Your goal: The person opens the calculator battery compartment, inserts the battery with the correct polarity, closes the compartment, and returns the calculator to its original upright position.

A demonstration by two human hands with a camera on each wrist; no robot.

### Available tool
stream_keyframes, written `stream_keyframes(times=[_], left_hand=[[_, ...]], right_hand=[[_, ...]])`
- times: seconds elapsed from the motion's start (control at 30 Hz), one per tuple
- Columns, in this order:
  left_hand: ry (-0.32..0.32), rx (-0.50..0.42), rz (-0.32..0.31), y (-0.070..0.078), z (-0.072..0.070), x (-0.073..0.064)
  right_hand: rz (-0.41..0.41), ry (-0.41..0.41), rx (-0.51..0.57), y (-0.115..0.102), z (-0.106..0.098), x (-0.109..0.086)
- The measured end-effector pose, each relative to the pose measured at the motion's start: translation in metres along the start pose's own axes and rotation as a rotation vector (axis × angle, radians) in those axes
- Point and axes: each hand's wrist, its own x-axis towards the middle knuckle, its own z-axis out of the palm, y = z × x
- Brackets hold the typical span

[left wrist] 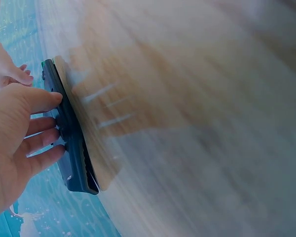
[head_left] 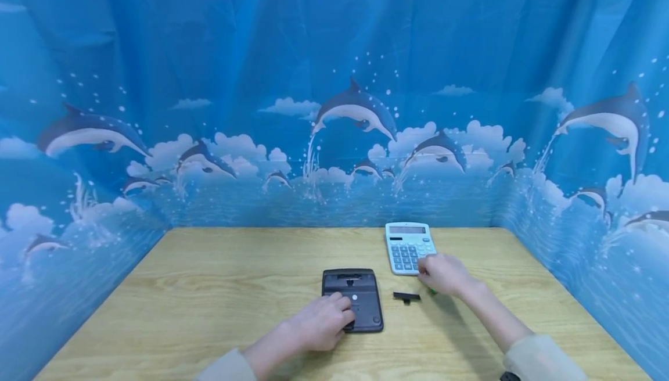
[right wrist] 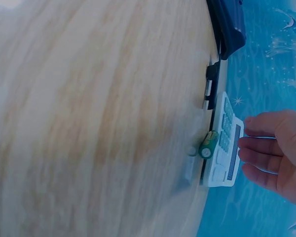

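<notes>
Lower centre: left fingers point(head_left: 342, 304), loosely spread, rest on the black calculator point(head_left: 368, 299); right fingers point(right wrist: 261, 145), seemingly empty, should pinch the battery point(right wrist: 208, 144) mid-barrel.

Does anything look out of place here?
Nothing looks broken, but the dark device lies with its slot open; a small black piece, probably its cover, and a green battery sit loose on the table.

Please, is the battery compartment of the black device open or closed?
Open: the black device shows an uncovered recess; a small black piece, likely its cover, lies beside it.
</notes>
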Motion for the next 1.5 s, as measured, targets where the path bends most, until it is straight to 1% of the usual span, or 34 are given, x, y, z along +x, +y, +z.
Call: stream_keyframes(times=[0.13,0.3,0.4,0.53,0.67,0.8,0.97,1.13,1.3,1.43,1.5], left_hand=[[0.006,0.000,0.005,0.000,0.000,0.000],[0.009,0.004,0.001,0.000,0.000,0.000],[-0.003,0.002,-0.001,0.000,-0.001,0.001],[-0.020,-0.008,-0.004,0.001,-0.002,0.001],[-0.027,-0.012,-0.010,0.001,-0.001,0.001],[-0.023,-0.010,-0.006,0.001,-0.001,0.001],[-0.001,-0.003,-0.003,0.000,-0.001,0.000],[0.034,0.002,0.009,0.000,0.000,0.000],[0.051,-0.004,0.022,-0.001,0.002,0.000],[0.038,-0.006,0.011,0.000,0.003,0.000],[0.033,-0.007,0.010,0.000,0.002,0.001]], right_hand=[[0.029,-0.013,0.016,0.003,0.005,0.000],[0.090,-0.020,-0.005,0.007,0.013,0.000],[0.120,-0.033,-0.012,0.008,0.017,0.000],[0.140,-0.053,-0.016,0.010,0.022,0.000],[0.152,-0.062,-0.005,0.009,0.025,0.001],[0.147,-0.053,0.008,0.007,0.028,0.002],[0.130,-0.036,0.006,0.005,0.029,0.003],[0.145,-0.068,0.012,0.004,0.028,0.004],[0.172,-0.101,0.064,0.005,0.024,0.004],[0.197,-0.112,0.162,0.006,0.021,0.006],[0.220,-0.116,0.228,0.006,0.019,0.006]])
